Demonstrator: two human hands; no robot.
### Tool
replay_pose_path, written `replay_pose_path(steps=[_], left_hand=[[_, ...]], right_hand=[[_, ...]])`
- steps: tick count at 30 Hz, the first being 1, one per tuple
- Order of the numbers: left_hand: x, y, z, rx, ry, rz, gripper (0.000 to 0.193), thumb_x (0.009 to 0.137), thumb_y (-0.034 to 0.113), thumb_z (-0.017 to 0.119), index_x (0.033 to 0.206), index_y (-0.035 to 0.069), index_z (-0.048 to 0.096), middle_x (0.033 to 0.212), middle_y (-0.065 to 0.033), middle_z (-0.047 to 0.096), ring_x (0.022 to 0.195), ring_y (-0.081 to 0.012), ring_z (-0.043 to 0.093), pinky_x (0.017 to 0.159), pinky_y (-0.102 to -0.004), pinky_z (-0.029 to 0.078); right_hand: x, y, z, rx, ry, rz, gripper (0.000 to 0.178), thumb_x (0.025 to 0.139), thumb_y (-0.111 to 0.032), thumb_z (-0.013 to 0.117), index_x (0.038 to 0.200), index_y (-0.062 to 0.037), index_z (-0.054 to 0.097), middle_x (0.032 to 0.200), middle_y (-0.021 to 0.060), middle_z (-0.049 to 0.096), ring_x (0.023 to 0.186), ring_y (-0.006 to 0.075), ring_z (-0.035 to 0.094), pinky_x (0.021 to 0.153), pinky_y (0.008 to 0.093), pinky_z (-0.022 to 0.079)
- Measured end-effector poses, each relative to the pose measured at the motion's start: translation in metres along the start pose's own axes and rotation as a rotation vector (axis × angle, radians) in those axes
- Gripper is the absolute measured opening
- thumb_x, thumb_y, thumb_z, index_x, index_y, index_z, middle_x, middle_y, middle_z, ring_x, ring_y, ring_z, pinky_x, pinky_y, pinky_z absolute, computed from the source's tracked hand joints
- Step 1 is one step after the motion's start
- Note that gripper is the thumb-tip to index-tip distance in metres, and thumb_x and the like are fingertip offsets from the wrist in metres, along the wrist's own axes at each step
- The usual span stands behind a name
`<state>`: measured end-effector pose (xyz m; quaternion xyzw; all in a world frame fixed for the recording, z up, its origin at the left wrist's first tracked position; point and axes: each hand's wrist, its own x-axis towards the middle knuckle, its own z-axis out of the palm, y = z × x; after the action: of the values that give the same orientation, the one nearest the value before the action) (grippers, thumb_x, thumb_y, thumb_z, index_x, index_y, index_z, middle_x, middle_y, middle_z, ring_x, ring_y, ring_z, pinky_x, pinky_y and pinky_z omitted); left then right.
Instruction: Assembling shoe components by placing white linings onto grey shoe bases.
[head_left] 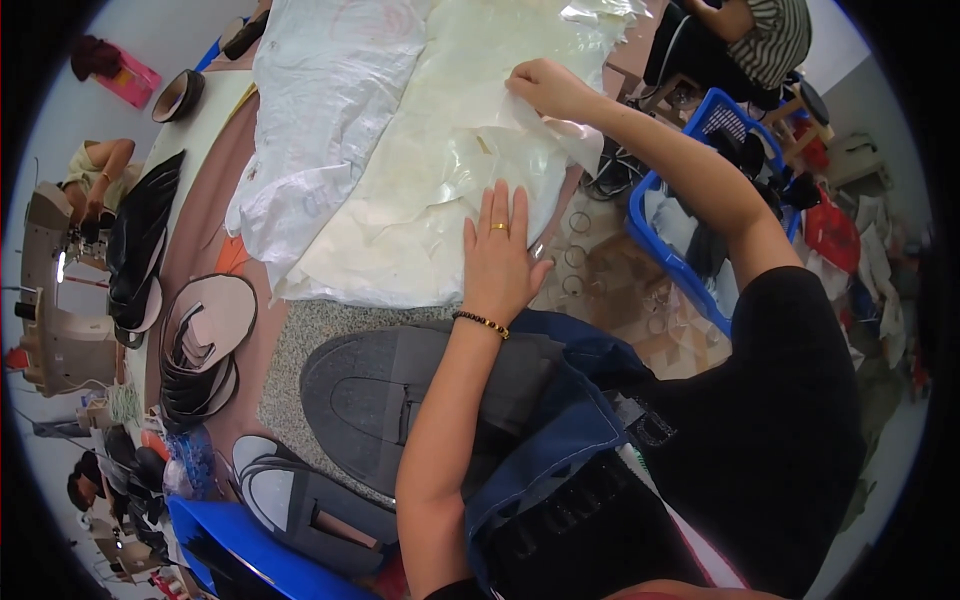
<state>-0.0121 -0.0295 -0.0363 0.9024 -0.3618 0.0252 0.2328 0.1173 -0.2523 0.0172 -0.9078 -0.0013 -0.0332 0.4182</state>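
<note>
A worker's left hand (500, 262) lies palm down on the cream translucent sheeting (400, 215), its fingers outstretched and grasping nothing, while the right hand (555, 92) bends its fingers together over the same sheeting farther up, near its right side; whether they pinch the film cannot be told from this angle. A loose, glossy flap of the material juts out below the right wrist. The sheeting spreads across the worktop (207, 190), directly beside a crumpled white woven sack (325, 90), its near edge reaching a speckled grey slab (290, 345). A gold ring (498, 226) and a dark beaded bracelet (481, 322) adorn the left hand and wrist. Beneath that forearm, dark grey shoe uppers (360, 400) lie on the slab, close to the worker's blue apron (590, 400). To the left sit a fanned stack of black-and-beige shoe pieces (205, 340) and, farther off, a sewing machine (70, 340) with another person's arm (112, 165) nearby. At right, a blue plastic basket (655, 235) holds dark and pale material, below a seated co-worker in a striped top (780, 35).
</note>
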Motion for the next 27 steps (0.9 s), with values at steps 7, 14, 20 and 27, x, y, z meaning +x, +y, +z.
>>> replay_pose_path(steps=[7, 14, 20, 27], left_hand=[[-0.001, 0.000, 0.004, 0.027, -0.022, 0.026, 0.098, 0.069, 0.033, 0.079, 0.147, 0.003, 0.027, 0.154, -0.0208, 0.022, 0.141, -0.0387, 0.024, 0.107, -0.0576, 0.030], [0.015, 0.002, -0.007, -0.019, 0.186, -0.005, 0.064, 0.078, 0.045, 0.071, 0.124, 0.002, 0.057, 0.135, -0.0248, 0.049, 0.126, -0.0388, 0.046, 0.097, -0.0515, 0.040], [0.080, 0.012, -0.039, -0.244, 0.426, -0.252, 0.048, 0.082, 0.046, 0.065, 0.059, 0.004, 0.060, 0.073, -0.0142, 0.064, 0.069, -0.0347, 0.062, 0.064, -0.0445, 0.046], [0.115, 0.014, -0.018, -0.236, 0.242, -0.328, 0.040, 0.080, 0.040, 0.069, 0.066, 0.003, 0.062, 0.074, -0.0146, 0.063, 0.071, -0.0343, 0.063, 0.065, -0.0445, 0.048]], right_hand=[[0.041, 0.003, -0.019, -0.414, 0.084, -0.419, 0.029, 0.093, -0.019, 0.049, 0.087, 0.0056, 0.062, 0.071, 0.0149, 0.064, 0.058, 0.0213, 0.064, 0.059, 0.0353, 0.053], [0.022, -0.043, -0.043, -0.233, -0.329, 0.059, 0.028, 0.095, -0.019, 0.049, 0.090, 0.0046, 0.062, 0.068, 0.0116, 0.062, 0.059, 0.0187, 0.063, 0.056, 0.0317, 0.052], [-0.009, -0.043, -0.036, -0.161, -0.361, -0.052, 0.025, 0.095, -0.019, 0.051, 0.091, 0.0031, 0.063, 0.069, 0.0083, 0.062, 0.061, 0.0157, 0.061, 0.057, 0.0294, 0.052], [-0.004, -0.041, -0.038, -0.201, -0.469, -0.112, 0.025, 0.093, -0.021, 0.055, 0.095, 0.0026, 0.064, 0.076, 0.0087, 0.064, 0.071, 0.0158, 0.062, 0.066, 0.0301, 0.053]])
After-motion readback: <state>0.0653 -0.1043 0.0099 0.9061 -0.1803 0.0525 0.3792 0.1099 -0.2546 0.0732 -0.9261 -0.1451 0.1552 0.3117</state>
